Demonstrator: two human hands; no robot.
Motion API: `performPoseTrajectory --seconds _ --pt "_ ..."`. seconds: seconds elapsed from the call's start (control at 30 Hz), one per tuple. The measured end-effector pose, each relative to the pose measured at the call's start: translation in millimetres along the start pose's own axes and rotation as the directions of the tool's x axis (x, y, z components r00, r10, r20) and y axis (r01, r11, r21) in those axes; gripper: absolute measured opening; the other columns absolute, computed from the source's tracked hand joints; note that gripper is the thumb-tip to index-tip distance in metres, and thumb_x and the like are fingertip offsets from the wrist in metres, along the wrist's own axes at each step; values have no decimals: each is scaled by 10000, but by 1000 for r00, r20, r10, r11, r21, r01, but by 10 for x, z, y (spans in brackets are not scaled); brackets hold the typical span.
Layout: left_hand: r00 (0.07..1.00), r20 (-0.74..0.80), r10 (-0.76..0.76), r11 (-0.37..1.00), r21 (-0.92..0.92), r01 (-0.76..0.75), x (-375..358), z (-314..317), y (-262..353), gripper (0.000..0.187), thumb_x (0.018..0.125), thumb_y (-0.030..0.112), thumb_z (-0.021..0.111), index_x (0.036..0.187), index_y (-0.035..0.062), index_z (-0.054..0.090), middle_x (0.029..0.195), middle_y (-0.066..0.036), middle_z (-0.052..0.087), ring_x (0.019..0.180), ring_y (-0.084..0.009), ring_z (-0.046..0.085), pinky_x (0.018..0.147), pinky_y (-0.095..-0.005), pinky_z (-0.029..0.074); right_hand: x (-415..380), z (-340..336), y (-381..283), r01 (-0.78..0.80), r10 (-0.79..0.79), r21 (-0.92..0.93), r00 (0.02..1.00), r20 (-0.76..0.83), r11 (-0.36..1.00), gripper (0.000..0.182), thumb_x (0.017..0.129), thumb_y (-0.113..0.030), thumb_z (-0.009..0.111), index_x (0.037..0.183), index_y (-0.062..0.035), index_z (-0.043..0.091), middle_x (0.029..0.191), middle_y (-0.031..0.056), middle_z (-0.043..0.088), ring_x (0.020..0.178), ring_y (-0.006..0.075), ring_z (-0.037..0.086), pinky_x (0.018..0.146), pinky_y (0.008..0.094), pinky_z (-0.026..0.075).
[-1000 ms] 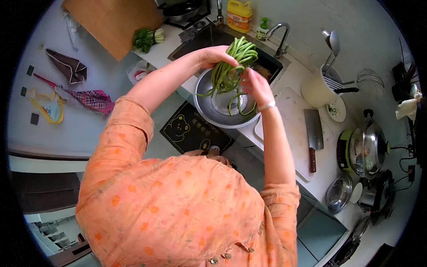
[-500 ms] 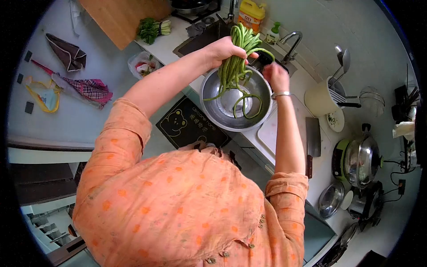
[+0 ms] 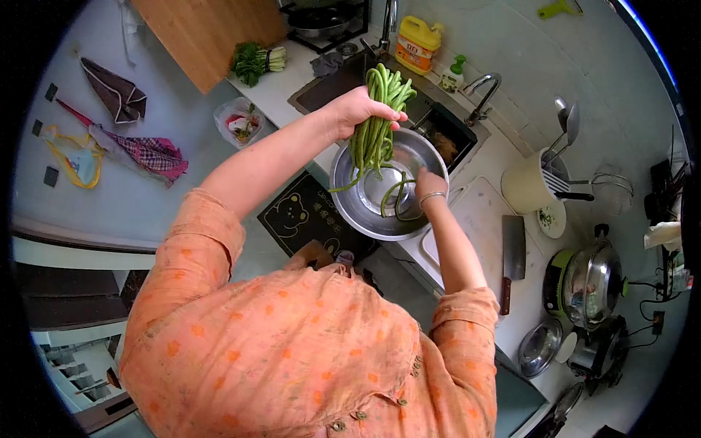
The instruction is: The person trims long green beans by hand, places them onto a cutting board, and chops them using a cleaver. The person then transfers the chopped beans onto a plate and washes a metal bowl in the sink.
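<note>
A bunch of long green beans (image 3: 376,139) hangs from my left hand (image 3: 359,113), which is closed round it above a metal bowl (image 3: 347,208). The lower ends of the beans dangle over and into the bowl, a few of them curling. Inside the bowl's right side, my right hand (image 3: 431,184) is lowered with its fingers curled and mostly hidden behind its back. A bean loops close beside that hand; whether the fingers grip it is hidden. The bowl sits at the counter's front edge, before the sink.
Behind the bowl is a sink (image 3: 310,95) with a tap (image 3: 485,91). A cleaver (image 3: 513,248) lies right of a white cutting board (image 3: 467,212). Farther right stand a utensil holder (image 3: 522,186) and a steamer pot (image 3: 590,281). Tied greens (image 3: 252,64) lie at the back left.
My right hand has come down from beside the top of the bunch into the bowl. The bean that arched toward it no longer does. My left hand still holds the bunch, slightly lower in view.
</note>
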State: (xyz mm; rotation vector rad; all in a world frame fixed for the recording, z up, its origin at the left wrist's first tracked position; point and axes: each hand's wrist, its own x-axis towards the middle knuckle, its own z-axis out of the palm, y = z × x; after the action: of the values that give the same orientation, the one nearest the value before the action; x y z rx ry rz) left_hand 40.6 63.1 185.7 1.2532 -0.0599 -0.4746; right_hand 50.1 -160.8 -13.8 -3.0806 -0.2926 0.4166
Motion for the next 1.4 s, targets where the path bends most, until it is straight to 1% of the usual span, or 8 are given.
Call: performPoseTrajectory --seconds 0.1,0.17,0.23,0.37,0.7,1.0,1.17,1.4 --pt "1000 -5 14 1000 22 -13 -1 -37 -79 329 702 7 667 1002 13 530 883 -109 621 732 -172 615 688 -308 516 -4 -220 161 261 -157 404 949 -272 877 250 777 -71 555 1020 -53 502 714 129 601 580 271 591 567 388 497" --pt "1000 2 21 999 49 -22 13 -32 -135 335 699 8 673 1002 13 530 878 -105 621 731 -167 611 681 -304 513 -274 -971 -39 -178 -42 953 980 194 245 332 741 -35 617 1025 -44 447 661 99 561 504 198 546 482 325 483" --pt "998 -8 54 996 68 -54 0 -7 -189 348 693 13 688 1003 14 531 868 -96 619 724 -160 603 672 -294 505 -313 -1309 -89 -133 -174 988 978 118 -79 388 769 -78 652 1070 -65 407 629 45 507 501 128 515 474 283 485" --pt "990 -27 137 987 84 -135 -20 105 -232 366 679 26 713 1000 28 537 914 -73 612 763 -170 605 701 -306 507 -398 -1814 -346 -4 -133 973 991 -28 -230 428 779 -110 661 1105 -48 391 680 49 528 522 135 549 496 284 512" --pt "971 224 83 995 -68 -69 22 105 21 407 723 20 610 1114 6 498 930 -88 606 789 -201 613 752 -360 516 -635 -2230 -158 108 -269 962 947 -176 -250 428 873 -175 550 1203 -3 340 906 155 593 711 206 628 609 270 542" --pt "917 383 107 973 -228 -18 186 -70 135 354 800 78 513 1137 15 423 903 -63 528 719 -139 545 753 -353 496 -1141 -1199 1082 121 194 992 975 -112 -35 247 879 -224 547 1039 -37 525 857 72 625 715 119 605 594 222 498" --pt "890 446 97 955 -294 43 245 -41 92 259 787 71 529 1033 14 474 886 -70 539 691 -137 573 723 -344 505 -1874 5 1845 -232 507 702 836 -211 674 370 754 -258 641 1009 -6 549 923 159 617 812 281 599 744 355 481" --pt "878 476 43 946 -302 117 327 -40 -14 245 800 129 521 999 21 429 852 -17 456 686 -85 484 736 -295 460 -2913 543 2071 -745 772 212 630 -88 632 480 710 -226 695 1093 -30 482 1086 149 504 1049 329 482 853 404 439"
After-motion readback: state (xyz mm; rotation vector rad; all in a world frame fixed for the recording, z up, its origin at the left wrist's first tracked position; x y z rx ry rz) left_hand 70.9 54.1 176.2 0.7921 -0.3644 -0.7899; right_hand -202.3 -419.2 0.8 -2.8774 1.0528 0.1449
